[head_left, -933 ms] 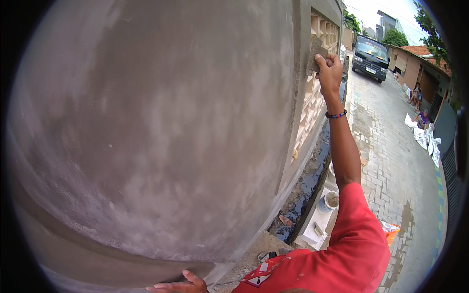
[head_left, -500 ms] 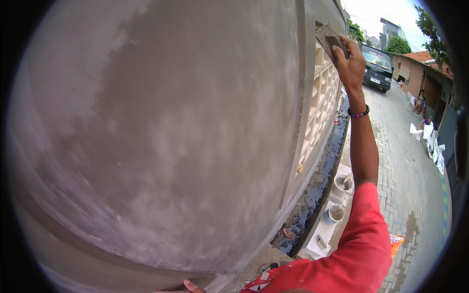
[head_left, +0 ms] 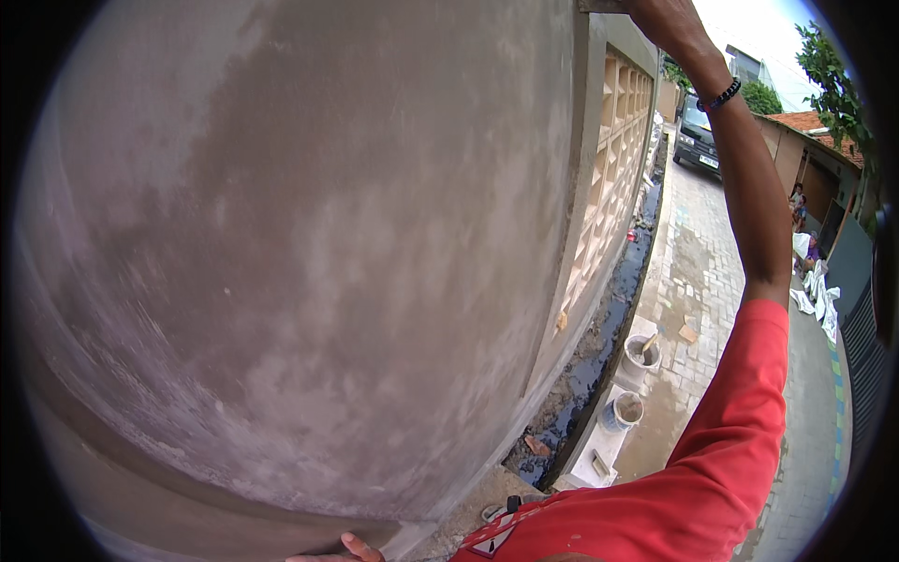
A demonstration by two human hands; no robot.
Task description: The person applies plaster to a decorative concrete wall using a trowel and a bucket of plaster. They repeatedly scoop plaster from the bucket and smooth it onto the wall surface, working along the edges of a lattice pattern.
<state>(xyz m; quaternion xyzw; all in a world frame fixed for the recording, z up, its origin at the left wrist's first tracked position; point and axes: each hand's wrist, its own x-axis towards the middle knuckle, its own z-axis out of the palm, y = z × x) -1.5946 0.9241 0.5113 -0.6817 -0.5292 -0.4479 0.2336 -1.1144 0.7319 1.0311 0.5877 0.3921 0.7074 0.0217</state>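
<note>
A large grey plastered wall [head_left: 375, 234] with damp, darker patches fills the left and middle of the view. My right hand [head_left: 667, 26] is raised at the top edge of the picture, wrapped round a plastering float [head_left: 604, 6]. Only a strip of the float shows, at the wall's upper right corner; the rest is cut off by the frame. Low at the bottom edge, my left hand [head_left: 348, 551] rests on the ledge [head_left: 281, 532] at the wall's foot. Its visible fingers are apart and hold nothing; most of the hand is out of view.
Beyond the wall's corner is a cream lattice block panel [head_left: 613, 159]. Below runs a drain channel [head_left: 585, 375] with dark water. Two mortar buckets [head_left: 641, 358] and a small block-shaped tool [head_left: 600, 463] stand on its kerb. A dark vehicle [head_left: 698, 140] and people are farther along the paved lane.
My right hand has risen with the float to the top edge, and the float now lies mostly outside the picture. The left hand stays on the ledge. The vehicle appears farther left.
</note>
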